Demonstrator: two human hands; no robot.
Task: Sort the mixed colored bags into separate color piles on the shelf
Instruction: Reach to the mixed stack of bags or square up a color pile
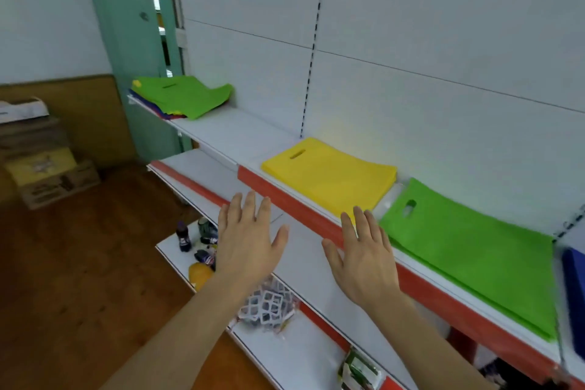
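Still, both hands, left hand (248, 241) and right hand (364, 255), hover splayed and holding nothing, short of the yellow pile (329, 179). Reaching carelessly past it to the mixed stack (182, 96) (green on top) could drag sorted bags askew.

1 head view, worn: looks forward and down along the shelf (221, 130) from its front, close, left hand (250, 242) and right hand (364, 258) in foreground.

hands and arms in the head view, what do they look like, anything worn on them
Both are bare: the left hand and right hand wear no gloves, and no rings, watch or bracelet show. The forearms are uncovered all the way to the frame's lower edge, with no sleeve in view. Fingernails look short and unpainted.
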